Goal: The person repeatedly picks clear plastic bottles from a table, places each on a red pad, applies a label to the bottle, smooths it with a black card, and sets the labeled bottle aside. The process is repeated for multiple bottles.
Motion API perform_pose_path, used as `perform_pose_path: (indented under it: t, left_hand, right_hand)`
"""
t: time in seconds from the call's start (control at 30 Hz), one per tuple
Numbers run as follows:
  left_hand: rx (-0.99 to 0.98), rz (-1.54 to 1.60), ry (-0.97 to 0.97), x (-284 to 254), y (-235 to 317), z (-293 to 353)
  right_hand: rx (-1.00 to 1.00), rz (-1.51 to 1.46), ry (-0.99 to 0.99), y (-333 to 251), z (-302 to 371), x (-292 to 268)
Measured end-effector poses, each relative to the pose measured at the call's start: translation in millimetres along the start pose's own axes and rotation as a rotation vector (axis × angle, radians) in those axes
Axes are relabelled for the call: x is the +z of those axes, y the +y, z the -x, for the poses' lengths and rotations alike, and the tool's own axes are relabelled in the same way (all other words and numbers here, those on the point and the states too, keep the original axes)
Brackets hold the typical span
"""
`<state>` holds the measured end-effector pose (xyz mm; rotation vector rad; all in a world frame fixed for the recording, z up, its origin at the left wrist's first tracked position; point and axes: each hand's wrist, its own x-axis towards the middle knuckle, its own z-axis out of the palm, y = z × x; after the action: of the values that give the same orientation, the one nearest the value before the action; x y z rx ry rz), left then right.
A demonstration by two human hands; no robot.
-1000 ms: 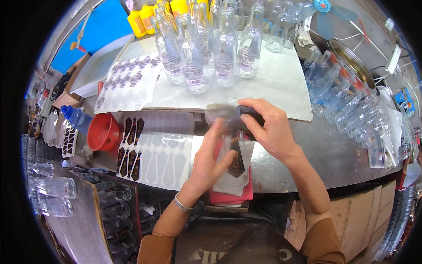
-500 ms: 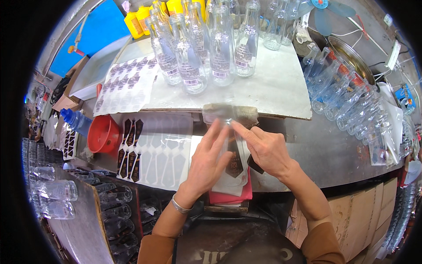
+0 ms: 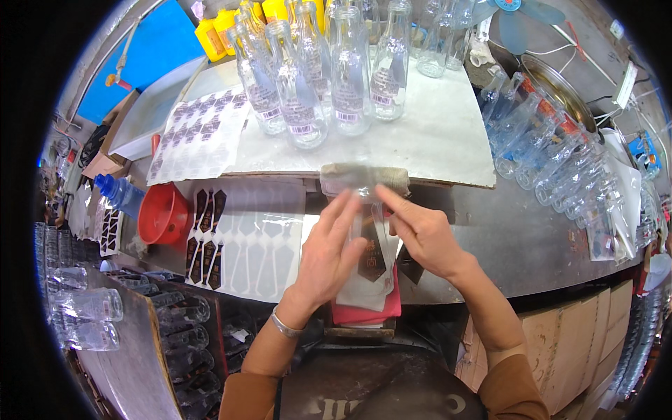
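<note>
A clear glass bottle (image 3: pixel 383 283) lies on its side in front of me, its neck pointing away toward a rolled beige cloth (image 3: pixel 393 179). A dark tie-shaped label (image 3: pixel 372 263) shows on the upper face of the bottle. My left hand (image 3: pixel 328 248) is at the bottle's left side, fingers stretched toward the neck. From the right, my right hand (image 3: pixel 427 236) reaches with its index finger extended to the neck and its other fingers bent. The fingertips and the neck are blurred, so exact contact is unclear. Below my right hand is a dark piece (image 3: pixel 411 269).
Several clear bottles (image 3: pixel 350 91) stand on the raised white board (image 3: pixel 448 133). A sheet of dark labels (image 3: pixel 245 245) lies left, beside a red bowl (image 3: pixel 163 213). Several bottles (image 3: pixel 553 161) lean in a row at the right. Pink cloth (image 3: pixel 350 314) sits at the front edge.
My right index finger has shifted slightly right, away from my left fingertips. My left hand has hardly moved. The bottle remains in about the same place.
</note>
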<state>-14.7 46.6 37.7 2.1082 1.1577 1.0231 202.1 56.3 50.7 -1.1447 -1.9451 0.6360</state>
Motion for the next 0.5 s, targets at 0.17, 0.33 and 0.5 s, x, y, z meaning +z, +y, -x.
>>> perform_pose_path:
  t: [0.17, 0.33, 0.5]
  left_hand:
    - [-0.040, -0.046, -0.044, -1.9, 5.6, -5.3]
    - [-0.046, 0.070, 0.005, 1.7, 0.9, -0.7]
    - [-0.151, 0.345, 0.010, 1.5, -6.1, 19.8]
  right_hand:
    - [0.352, -0.478, 0.176, 21.4, 11.5, -11.8]
    - [0.687, -1.077, 0.345, 42.8, 27.8, -6.2]
    - [0.290, -0.432, 0.115, -5.7, -11.2, -12.7]
